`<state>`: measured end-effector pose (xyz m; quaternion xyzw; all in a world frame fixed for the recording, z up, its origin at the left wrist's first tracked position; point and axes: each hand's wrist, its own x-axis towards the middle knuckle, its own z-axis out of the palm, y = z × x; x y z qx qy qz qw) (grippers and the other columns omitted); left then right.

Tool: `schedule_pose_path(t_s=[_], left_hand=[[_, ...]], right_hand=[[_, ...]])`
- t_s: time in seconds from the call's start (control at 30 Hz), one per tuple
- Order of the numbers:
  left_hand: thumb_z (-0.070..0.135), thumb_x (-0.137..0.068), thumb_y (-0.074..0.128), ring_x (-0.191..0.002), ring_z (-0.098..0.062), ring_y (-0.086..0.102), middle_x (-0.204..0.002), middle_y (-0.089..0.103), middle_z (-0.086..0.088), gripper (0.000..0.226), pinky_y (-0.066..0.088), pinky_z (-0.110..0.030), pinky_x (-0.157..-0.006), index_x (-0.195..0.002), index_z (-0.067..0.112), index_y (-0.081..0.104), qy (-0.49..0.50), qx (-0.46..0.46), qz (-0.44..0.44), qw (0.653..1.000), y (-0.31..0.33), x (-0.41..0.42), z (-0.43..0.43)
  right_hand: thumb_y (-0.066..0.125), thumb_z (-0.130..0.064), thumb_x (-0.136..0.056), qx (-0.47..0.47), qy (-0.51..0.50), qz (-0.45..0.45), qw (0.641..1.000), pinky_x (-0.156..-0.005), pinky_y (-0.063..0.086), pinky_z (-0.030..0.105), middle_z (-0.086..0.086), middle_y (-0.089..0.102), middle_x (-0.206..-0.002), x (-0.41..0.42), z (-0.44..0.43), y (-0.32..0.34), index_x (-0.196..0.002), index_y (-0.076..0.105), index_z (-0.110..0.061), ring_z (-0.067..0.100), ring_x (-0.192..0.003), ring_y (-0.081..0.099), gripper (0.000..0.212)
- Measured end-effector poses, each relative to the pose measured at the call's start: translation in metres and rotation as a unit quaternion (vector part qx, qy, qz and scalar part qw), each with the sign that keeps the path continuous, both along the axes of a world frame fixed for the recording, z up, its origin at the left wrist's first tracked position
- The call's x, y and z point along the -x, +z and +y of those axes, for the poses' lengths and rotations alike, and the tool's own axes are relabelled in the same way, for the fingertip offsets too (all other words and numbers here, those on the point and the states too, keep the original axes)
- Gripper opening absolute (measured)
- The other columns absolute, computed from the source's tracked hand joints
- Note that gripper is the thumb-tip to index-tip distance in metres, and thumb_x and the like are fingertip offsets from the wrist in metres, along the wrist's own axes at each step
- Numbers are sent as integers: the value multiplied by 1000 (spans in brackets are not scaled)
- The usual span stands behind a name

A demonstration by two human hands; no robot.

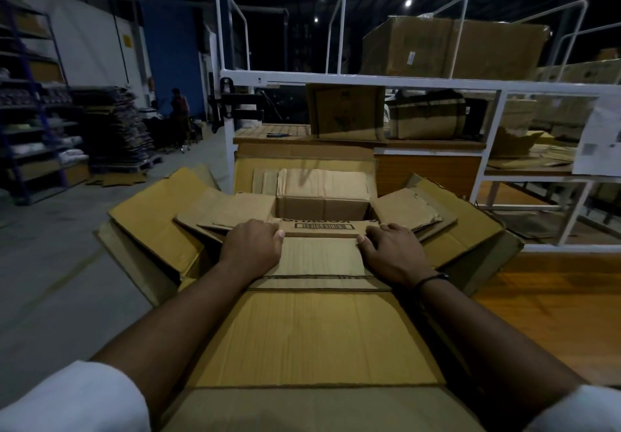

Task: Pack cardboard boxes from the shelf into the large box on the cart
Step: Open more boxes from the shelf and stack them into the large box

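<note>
white sleeves (67, 398), left hand (250, 243) and right hand (393, 253), each grip tight on one flat corrugated box (321, 255)

I've only got the one head cam here, wide-angle; it looks forward and down, sitting close over the large box (312, 331); white shelf (369, 79) straight ahead.

Dim warehouse — ceiling lamps (408, 3) glare overhead; edges bend, corners darken.
</note>
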<state>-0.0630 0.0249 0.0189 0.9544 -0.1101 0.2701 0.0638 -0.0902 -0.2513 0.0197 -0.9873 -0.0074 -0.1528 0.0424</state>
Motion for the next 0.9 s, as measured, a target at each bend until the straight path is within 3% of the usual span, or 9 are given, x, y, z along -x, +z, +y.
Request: schedule_pose_path(t_s=[0.2, 0.37, 0.5, 0.63, 0.77, 0.9], left_hand=[[44, -105, 44, -66, -18, 53, -73, 58, -2, 44, 33, -30, -57, -96, 15, 76, 39, -3, 17, 999, 1, -4, -1], [46, -105, 41, -68, -19, 56, -73, 56, -2, 45, 37, -30, -58, -93, 16, 72, 61, -19, 9, 998, -2, -9, -6], [40, -106, 39, -91, -22, 64, -102, 71, -5, 39, 49, -34, -76, -114, 17, 69, 12, 33, 11, 999, -10, -12, -3], [39, -108, 39, -126, -27, 56, -140, 61, -11, 52, 42, -38, -103, -149, 9, 49, 1, 51, 35, 998, -11, -14, -2], [39, -109, 36, -129, -27, 54, -143, 59, -13, 55, 40, -36, -105, -153, 8, 43, 12, 40, 44, 998, -12, -11, -1], [35, -109, 36, -127, -28, 55, -141, 59, -14, 53, 39, -36, -105, -153, 6, 43, 11, 44, 47, 998, -11, -9, -1]], right_hand=[[26, -55, -107, -3, 14, 2, 1000, -110, 39, 41, 8, 68, -127, -2, 0, -2, -128, 64, -24, 26, -127, 52, 54], [23, -57, -106, 15, 15, 10, 1000, -111, 39, 42, 8, 66, -131, -7, -3, -4, -131, 63, -24, 27, -129, 51, 58], [19, -64, -104, 36, 15, 45, 998, -111, 38, 43, 8, 58, -144, -15, 1, 3, -143, 55, -25, 28, -134, 47, 65], [22, -71, -102, 6, 35, 134, 990, -122, 19, 50, 10, 26, -168, -27, 15, 21, -162, 26, -24, 35, -153, 21, 77], [21, -83, -93, 15, 51, 186, 981, -125, 4, 58, 5, 12, -172, -50, 28, 34, -165, 16, -27, 36, -157, 1, 91], [15, -89, -88, 1, 43, 197, 979, -124, 1, 60, 4, 15, -172, -68, 40, 26, -164, 16, -28, 35, -158, 1, 98]])
